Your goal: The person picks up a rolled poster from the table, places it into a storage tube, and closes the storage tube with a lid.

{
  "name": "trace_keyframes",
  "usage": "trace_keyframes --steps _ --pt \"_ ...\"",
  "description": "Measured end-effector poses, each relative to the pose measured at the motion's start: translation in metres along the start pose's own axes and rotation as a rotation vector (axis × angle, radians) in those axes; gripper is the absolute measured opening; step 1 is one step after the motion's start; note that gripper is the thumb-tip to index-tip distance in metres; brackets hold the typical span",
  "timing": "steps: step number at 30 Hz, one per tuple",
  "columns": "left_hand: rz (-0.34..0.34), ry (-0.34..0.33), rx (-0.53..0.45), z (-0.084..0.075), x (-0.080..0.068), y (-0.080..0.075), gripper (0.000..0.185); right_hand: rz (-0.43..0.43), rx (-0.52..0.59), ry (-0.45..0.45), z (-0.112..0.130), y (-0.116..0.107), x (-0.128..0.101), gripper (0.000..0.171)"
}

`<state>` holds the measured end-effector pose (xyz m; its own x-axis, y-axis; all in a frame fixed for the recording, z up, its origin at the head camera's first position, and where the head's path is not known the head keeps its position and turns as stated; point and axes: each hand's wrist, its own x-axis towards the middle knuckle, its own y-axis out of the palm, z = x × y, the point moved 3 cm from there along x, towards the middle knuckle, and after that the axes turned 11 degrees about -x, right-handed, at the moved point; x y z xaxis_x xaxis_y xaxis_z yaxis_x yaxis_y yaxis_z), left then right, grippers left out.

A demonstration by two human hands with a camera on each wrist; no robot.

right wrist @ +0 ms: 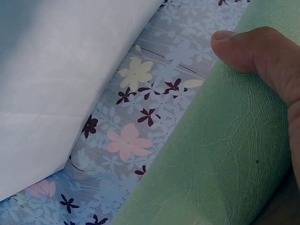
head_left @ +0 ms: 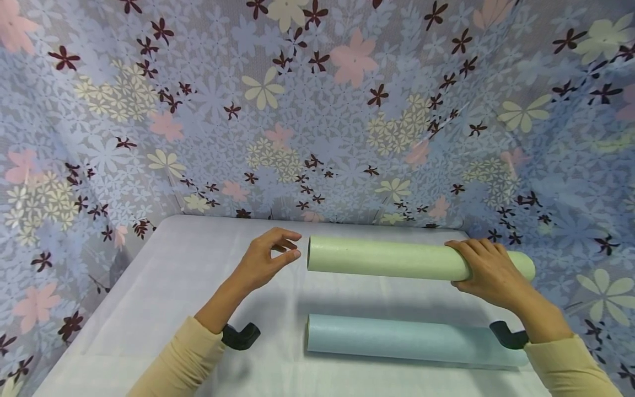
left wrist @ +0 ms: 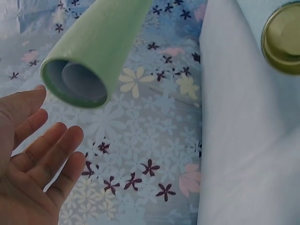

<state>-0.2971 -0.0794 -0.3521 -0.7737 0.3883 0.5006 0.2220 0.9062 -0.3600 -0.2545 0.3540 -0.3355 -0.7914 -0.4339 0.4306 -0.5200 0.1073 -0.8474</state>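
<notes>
My right hand (head_left: pixel 488 273) grips a long pale green tube (head_left: pixel 387 257) near its right end, with fingers over the top and the thumb (right wrist: pixel 253 49) along the near side. The tube lies level above the table, and its hollow left end (left wrist: pixel 75 84) faces my left hand. Just off that end, my left hand (head_left: pixel 268 256) is held with fingers loosely bent and apart, touching nothing. A light blue tube (head_left: pixel 407 339) of similar length lies on the table nearer to me, roughly parallel to the green one; its gold-coloured end (left wrist: pixel 283 40) shows in the left wrist view.
A white cloth (head_left: pixel 163 309) covers the table. Behind it and at both sides hangs a blue floral curtain (head_left: pixel 317 121). A black wrist mount (head_left: pixel 241 336) sits on the left wrist and another (head_left: pixel 508 335) on the right.
</notes>
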Motion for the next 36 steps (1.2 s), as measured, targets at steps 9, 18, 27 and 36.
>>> trace_keyframes --steps 9,18,27,36 --pt "-0.041 -0.056 0.04 0.008 -0.001 -0.019 0.03 0.005 0.011 0.008 -0.001 -0.001 -0.002 0.082" --pt "-0.055 -0.202 0.096 0.034 0.004 -0.031 0.033 0.016 0.011 0.011 -0.001 -0.001 -0.006 0.08" --pt "-0.061 -0.302 0.121 0.059 0.01 -0.038 0.037 0.012 0.01 0.014 -0.003 0.001 -0.009 0.082" --pt "-0.051 -0.344 0.226 0.083 0.015 -0.045 0.039 0.025 0.009 0.021 -0.001 0.001 -0.009 0.084"
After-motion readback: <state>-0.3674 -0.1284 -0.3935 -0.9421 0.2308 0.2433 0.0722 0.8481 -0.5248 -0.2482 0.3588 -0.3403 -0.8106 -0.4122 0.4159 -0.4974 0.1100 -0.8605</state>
